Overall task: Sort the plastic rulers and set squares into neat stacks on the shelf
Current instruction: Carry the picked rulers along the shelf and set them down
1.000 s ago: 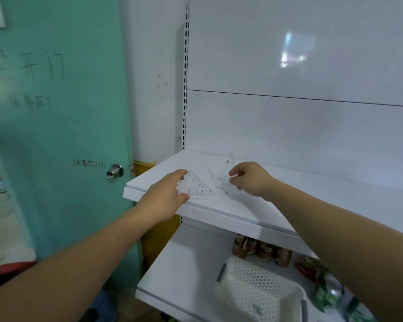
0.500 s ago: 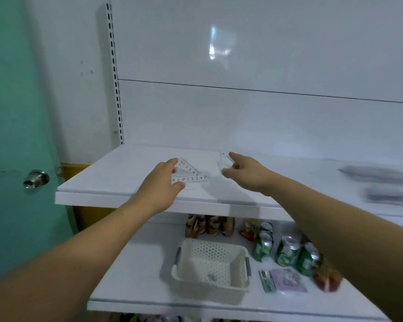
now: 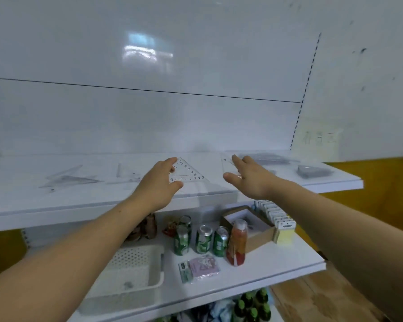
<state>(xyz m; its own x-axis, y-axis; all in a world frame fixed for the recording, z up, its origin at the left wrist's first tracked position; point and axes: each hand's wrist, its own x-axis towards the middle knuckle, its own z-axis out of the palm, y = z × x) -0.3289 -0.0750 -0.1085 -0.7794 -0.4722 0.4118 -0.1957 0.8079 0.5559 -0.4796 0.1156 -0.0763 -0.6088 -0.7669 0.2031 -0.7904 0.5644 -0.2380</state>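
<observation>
Set square (image 3: 190,174), clear with printed numbers, is just above the top shelf (image 3: 102,205), mid-front. Left hand (image 3: 157,184) pinches it at its 9 o'clock corner, fingers on top, thumb under. Its long numbered edge runs 9 to 3, parallel to the shelf front, and the apex points to 12, toward the back wall.

Right hand (image 3: 250,180) is at 3 o'clock of the set square, apart from it, fingers stretched forward and thumb spread. A second clear piece (image 3: 226,162) shows by those fingers. Pinched or only touched, can't tell; it is too see-through.

Key relation: grey stacks (image 3: 311,170) lie on the same shelf at about 2 o'clock from the right hand, well apart from the left. The right hand is the nearer one. The set square would have to travel toward 3 o'clock, past the right hand. Loose clear pieces (image 3: 68,180) lie at 9 o'clock of the left hand, unsorted, nearer that hand.

Judgement: sorting is partly done. Drop-off is likely onto the right-side stacks, laid flat, long edge kept 9 to 3.
</observation>
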